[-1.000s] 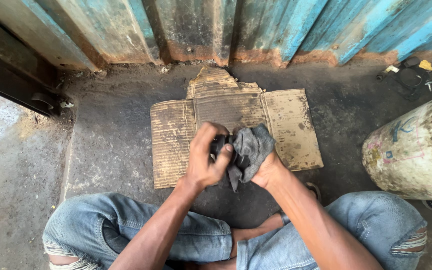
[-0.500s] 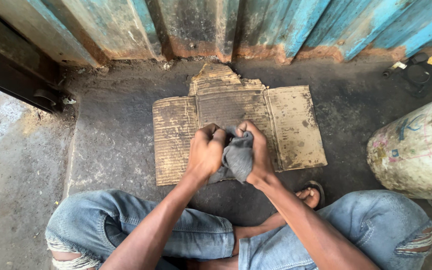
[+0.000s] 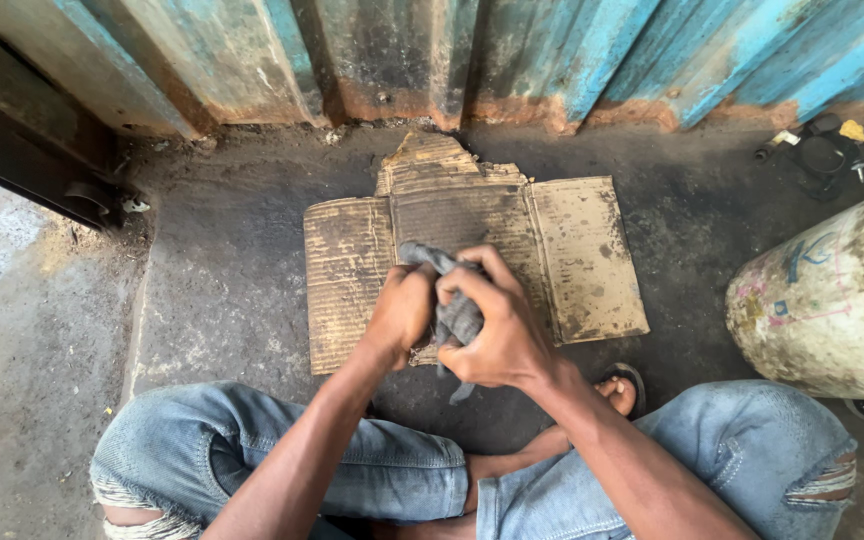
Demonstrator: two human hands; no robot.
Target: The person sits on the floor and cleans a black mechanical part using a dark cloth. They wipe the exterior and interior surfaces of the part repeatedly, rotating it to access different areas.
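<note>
My left hand (image 3: 399, 312) and my right hand (image 3: 500, 338) are pressed together above a flattened cardboard sheet (image 3: 577, 250). Both are closed around a dirty grey rag (image 3: 455, 315). One end of the rag sticks up over my left knuckles and a short tail hangs below my right palm. My right hand lies over the rag with its fingers wrapped across it. Whatever is inside the rag is hidden by cloth and fingers. I sit cross-legged in torn blue jeans (image 3: 392, 470).
A rusty blue corrugated metal wall (image 3: 512, 50) closes the far side. A stained pale drum (image 3: 832, 300) lies at the right. Small dark parts (image 3: 820, 152) sit in the far right corner. A sandal (image 3: 630, 382) is under my right leg, and a dark door rail (image 3: 22, 150) is at the left.
A second ago my left hand held a black item beside the open rag. The rag has since been bunched over it, and my right hand has rolled over on top.
</note>
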